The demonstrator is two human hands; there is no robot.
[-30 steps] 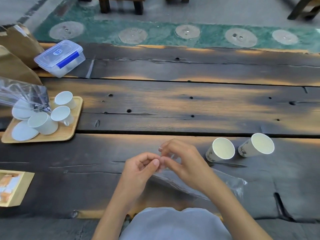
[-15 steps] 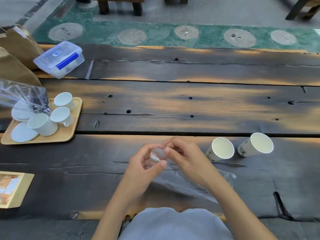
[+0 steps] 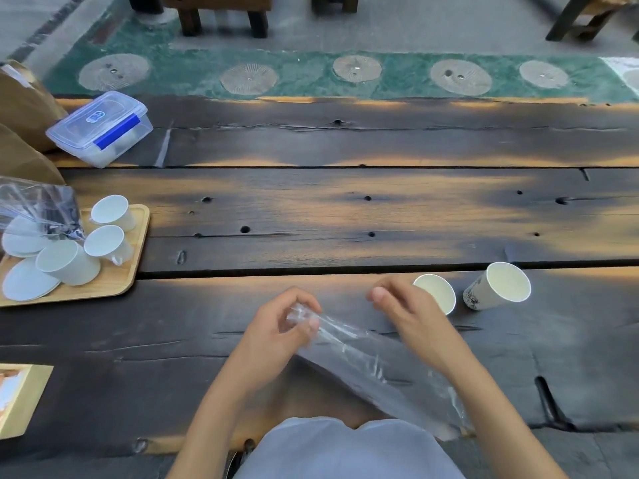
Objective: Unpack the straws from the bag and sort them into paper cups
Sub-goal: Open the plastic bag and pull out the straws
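Note:
A long clear plastic bag (image 3: 366,364) lies slanted on the dark wooden table (image 3: 345,216), running from its upper end near the middle down toward the right under my right forearm. My left hand (image 3: 280,326) pinches that upper end. My right hand (image 3: 404,305) hovers just right of it, fingers curled and apart, holding nothing. Two paper cups stand to the right: one (image 3: 437,292) partly behind my right hand, another (image 3: 501,285) with a dark print on its side. Straws inside the bag are too faint to make out.
At the left, a wooden tray (image 3: 114,285) carries white cups, saucers and another clear bag (image 3: 34,209). A lidded plastic box (image 3: 100,127) and brown paper bags (image 3: 20,108) sit behind it. A yellow-framed card (image 3: 17,399) lies at the near left edge.
My hands were together at the bag's upper end; now the right hand has let go and moved right, while the left hand keeps the bag's end.

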